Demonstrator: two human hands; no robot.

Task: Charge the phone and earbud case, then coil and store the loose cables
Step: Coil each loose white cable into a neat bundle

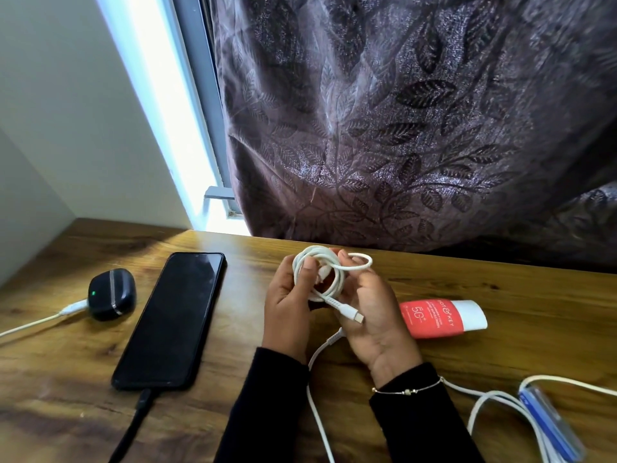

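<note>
A black phone (173,319) lies face up on the wooden table, with a black cable (133,426) plugged into its near end. Left of it sits a dark earbud case (112,297) showing a green light, with a white cable (40,320) plugged in. Above the table's middle I hold a coiled white cable (329,272) in both hands. My left hand (288,312) grips the coil's left side. My right hand (374,315) holds the right side, with the cable's plug end lying across its palm.
A red and white tube (440,319) lies just right of my right hand. More loose white cable (494,406) and a clear blue pouch (551,426) lie at the near right. A patterned curtain (400,128) hangs behind the table's far edge.
</note>
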